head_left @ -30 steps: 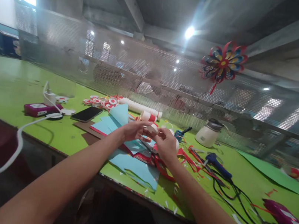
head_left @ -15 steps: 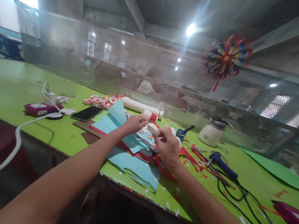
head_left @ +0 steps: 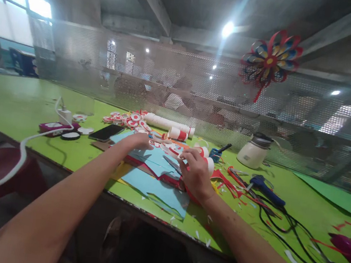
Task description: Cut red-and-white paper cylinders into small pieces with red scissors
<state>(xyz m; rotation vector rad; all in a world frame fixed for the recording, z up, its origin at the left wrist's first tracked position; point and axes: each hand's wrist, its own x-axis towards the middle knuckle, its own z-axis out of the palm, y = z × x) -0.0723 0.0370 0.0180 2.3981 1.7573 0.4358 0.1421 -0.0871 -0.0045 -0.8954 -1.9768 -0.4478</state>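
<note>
My left hand (head_left: 141, 141) lies on the light blue paper (head_left: 154, 163), its fingers partly hidden and apparently stretched out with nothing in them. My right hand (head_left: 197, 172) is closed in a pinch at the right edge of the pile. A red and white paper strip (head_left: 174, 150) shows at its fingertips, partly covered by them. Scissors (head_left: 172, 164) lie on the blue paper just left of that hand. Behind it are white and red paper cups (head_left: 209, 166), and farther back another cup (head_left: 178, 133) lies on its side.
Red and white paper discs (head_left: 134, 117) and a long white roll (head_left: 166, 122) lie at the back. A phone (head_left: 106, 132) is on the left. To the right are a glue gun (head_left: 267, 192) with black cable, a cream jug (head_left: 254, 152) and red scraps (head_left: 230, 184).
My left hand has moved left, away from the paper ring, onto the blue paper. The raised blue sheet now lies flatter. My right hand stays near its place, its paper piece held lower.
</note>
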